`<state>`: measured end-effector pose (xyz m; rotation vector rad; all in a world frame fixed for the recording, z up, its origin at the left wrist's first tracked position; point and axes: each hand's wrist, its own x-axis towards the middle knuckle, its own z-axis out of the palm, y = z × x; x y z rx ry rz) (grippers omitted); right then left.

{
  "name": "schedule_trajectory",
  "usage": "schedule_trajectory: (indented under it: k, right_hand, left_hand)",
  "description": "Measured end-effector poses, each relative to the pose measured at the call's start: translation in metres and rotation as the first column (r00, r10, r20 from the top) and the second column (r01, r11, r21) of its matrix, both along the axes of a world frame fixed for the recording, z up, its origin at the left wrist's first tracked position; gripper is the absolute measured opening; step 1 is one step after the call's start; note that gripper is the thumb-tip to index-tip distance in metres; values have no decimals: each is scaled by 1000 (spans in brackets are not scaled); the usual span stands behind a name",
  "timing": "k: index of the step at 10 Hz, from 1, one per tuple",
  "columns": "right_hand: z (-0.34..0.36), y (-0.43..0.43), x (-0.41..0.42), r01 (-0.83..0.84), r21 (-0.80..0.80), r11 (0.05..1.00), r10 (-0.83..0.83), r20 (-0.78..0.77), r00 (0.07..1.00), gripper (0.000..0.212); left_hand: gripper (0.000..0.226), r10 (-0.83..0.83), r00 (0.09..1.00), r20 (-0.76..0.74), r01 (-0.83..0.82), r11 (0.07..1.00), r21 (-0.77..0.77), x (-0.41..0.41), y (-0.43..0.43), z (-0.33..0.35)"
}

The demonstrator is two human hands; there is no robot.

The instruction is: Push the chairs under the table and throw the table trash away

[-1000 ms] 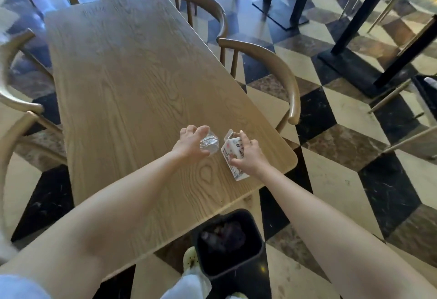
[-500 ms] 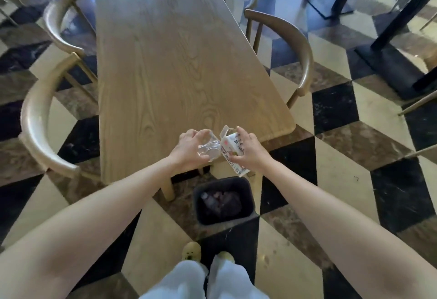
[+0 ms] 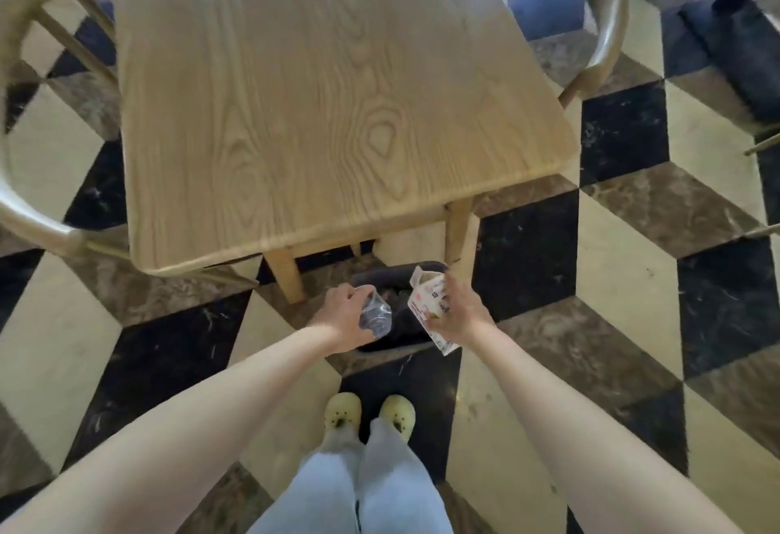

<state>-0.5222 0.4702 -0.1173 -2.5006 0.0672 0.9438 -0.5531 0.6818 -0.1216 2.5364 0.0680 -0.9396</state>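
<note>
My left hand (image 3: 342,310) grips a crumpled clear plastic cup (image 3: 375,317). My right hand (image 3: 462,310) holds a white carton (image 3: 426,300) with red print, its top flap open. Both hands hover over a black trash bin (image 3: 382,346) on the floor at the near end of the wooden table (image 3: 320,94); the hands and trash hide most of the bin. One wooden chair (image 3: 608,23) is tucked in on the table's right side. Another chair (image 3: 29,204) stands on the left, its curved back out from the table edge.
The floor is a checker of black, cream and brown marble tiles. My feet in yellow slippers (image 3: 367,413) stand just short of the bin. A dark table base (image 3: 734,6) sits at the far right. Table legs (image 3: 287,276) stand just behind the bin.
Both hands have come back off the table with the cup and carton and dropped down over the bin. My view has tilted down toward my feet.
</note>
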Motion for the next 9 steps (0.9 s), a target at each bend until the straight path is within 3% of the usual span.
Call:
schedule_trajectory:
  k: [1,3,5,7,9]
  right_hand:
    - [-51,10,1,-5,-32,999,6,44,999,81]
    - [-151,19,13,-37,-120,992,39,21,999,92]
    - [-220,23,25,-92,-156,983,93,-1,996,83]
    - [-219,26,25,-224,-162,961,186,-221,957,76]
    - [-135,28,32,-346,-104,932,276,-416,867,70]
  left_hand:
    - [73,34,999,-34,-34,999,-4,3,-10,-51]
    - [75,100,991,-89,-99,995,10,12,-18,-149]
    - [78,116,982,-146,-121,992,-22,24,-8,-207]
    - [59,2,976,-217,6,999,38,30,-5,-202]
    - [43,-156,948,-278,175,983,46,37,-15,-114]
